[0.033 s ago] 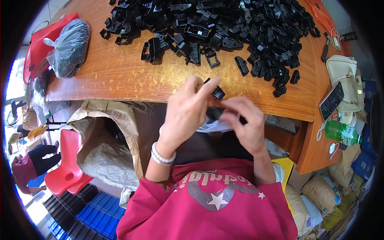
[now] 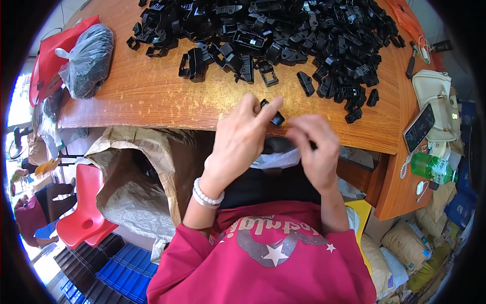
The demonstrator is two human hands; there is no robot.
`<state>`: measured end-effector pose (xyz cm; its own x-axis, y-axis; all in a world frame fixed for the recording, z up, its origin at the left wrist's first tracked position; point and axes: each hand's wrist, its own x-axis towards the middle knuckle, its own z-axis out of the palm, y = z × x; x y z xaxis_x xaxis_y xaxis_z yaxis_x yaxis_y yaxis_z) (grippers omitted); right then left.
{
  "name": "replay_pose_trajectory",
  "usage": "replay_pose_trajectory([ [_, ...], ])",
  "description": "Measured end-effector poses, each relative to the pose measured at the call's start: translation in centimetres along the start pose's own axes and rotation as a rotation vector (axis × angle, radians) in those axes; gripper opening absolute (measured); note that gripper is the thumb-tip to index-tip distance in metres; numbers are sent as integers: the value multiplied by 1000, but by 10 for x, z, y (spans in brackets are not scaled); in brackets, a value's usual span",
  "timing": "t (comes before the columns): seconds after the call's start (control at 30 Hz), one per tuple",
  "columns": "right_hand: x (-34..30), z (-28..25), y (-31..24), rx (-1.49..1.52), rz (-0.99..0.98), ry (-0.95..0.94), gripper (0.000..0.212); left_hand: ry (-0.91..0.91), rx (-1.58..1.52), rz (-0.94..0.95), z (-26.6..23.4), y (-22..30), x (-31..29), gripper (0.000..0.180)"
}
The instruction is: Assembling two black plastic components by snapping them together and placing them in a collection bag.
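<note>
Left hand pinches a small black part just above frame centre, over the tabletop. Its long axis slants from upper left to lower right, pointing toward the curled right hand, whose grip I cannot tell. Working this piece seems the step; next likely calls for steadying it.

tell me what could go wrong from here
The small black part held by the left hand is close to the table edge, so it could drop if the grip slips. A loose black piece between the right hand and the pile might get knocked.
</note>
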<state>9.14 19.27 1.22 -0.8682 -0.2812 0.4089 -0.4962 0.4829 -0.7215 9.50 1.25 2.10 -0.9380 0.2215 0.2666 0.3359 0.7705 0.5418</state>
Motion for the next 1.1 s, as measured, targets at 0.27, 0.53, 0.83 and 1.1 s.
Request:
replay_pose_trajectory([
  [0.27,36,11,28,-702,18,235,25,217,-325,-76,7,-8,3,36],
  [0.53,6,15,-5,625,309,171,25,53,-1278,-448,3,-10,-8,36],
  [0.83,1,14,-6,462,223,93,22,-122,-1259,-450,0,-4,-13,32],
  [1.1,1,15,-4,507,163,62,27,-86,-982,-369,-7,5,-15,32],
])
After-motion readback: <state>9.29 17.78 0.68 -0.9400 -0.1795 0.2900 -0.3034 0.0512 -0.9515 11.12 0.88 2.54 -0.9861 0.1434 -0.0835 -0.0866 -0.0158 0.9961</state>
